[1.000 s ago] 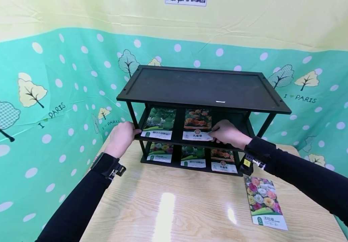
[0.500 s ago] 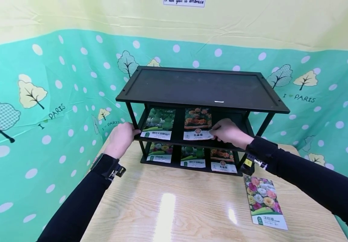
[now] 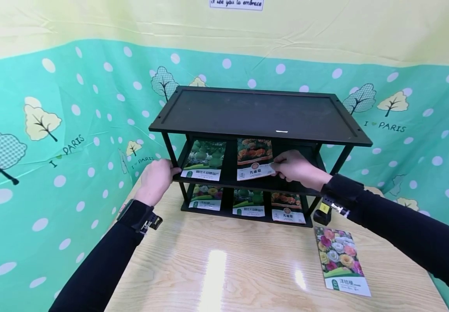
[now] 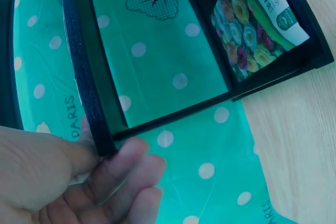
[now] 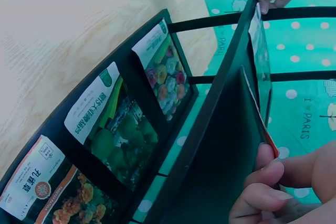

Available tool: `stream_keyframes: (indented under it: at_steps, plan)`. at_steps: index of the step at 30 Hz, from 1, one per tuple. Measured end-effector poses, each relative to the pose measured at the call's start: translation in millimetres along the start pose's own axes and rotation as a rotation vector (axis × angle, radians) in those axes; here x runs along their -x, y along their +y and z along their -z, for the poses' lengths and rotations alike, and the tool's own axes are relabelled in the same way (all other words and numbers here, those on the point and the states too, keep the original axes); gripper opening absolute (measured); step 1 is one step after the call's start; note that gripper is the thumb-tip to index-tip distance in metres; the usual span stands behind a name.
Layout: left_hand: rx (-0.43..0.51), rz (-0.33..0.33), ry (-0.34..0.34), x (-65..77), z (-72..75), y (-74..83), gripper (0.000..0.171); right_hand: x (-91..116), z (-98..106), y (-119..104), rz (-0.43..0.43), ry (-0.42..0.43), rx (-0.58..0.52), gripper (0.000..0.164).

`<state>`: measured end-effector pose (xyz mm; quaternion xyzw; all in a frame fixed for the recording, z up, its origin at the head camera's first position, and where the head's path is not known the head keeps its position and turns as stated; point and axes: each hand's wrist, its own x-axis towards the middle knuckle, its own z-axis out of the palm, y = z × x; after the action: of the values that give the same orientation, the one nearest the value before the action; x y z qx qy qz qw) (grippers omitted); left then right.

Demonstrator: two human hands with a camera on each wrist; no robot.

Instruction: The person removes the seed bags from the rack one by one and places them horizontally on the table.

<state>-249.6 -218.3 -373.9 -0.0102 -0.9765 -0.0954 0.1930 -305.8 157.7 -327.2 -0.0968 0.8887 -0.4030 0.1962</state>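
Observation:
My right hand (image 3: pixel 292 167) pinches the near right corner of a seed packet with orange flowers (image 3: pixel 254 158), on the middle shelf of a black three-tier rack (image 3: pixel 259 115). In the right wrist view the packet (image 5: pixel 257 109) shows edge-on, tilted up from the shelf board, between thumb and fingers. My left hand (image 3: pixel 156 180) grips the front left corner of the same shelf; the left wrist view shows the thumb and fingers around that corner (image 4: pixel 105 145). Left of the orange packet lies a green gourd packet (image 3: pixel 204 160). The packets' far ends are partly hidden under the top board.
On the bottom shelf lie a mixed-rose packet (image 3: pixel 206 197), a second gourd packet (image 3: pixel 249 202) and a second orange-flower packet (image 3: pixel 288 208). Another rose packet (image 3: pixel 342 260) rests on the wooden table (image 3: pixel 177 268) at the right. A patterned cloth (image 3: pixel 52 195) hangs behind and left.
The right hand has risen slightly, lifting the near right corner of the orange-flower packet, which now sits slightly turned. The left hand has kept its grip on the shelf corner.

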Motion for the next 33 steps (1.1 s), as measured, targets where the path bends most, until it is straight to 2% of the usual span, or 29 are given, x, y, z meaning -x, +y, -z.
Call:
stream_keyframes:
  at_steps: [10,19,27,33]
  plan:
    - [0.008,0.017,-0.034,-1.5,2.1,0.8,0.032,8,4,-10,0.024,-0.010,-0.011,0.028]
    - [0.009,0.007,-0.023,-0.6,0.7,-0.5,0.032,14,10,-13,0.016,-0.008,-0.027,0.029]
    - [0.088,0.047,-0.099,1.8,-2.6,-1.8,0.030,24,11,-8,-0.005,-0.020,-0.056,0.030]
    - [0.083,0.023,-0.079,0.5,-1.5,-3.1,0.030,34,14,-4,0.000,-0.017,-0.061,0.031]
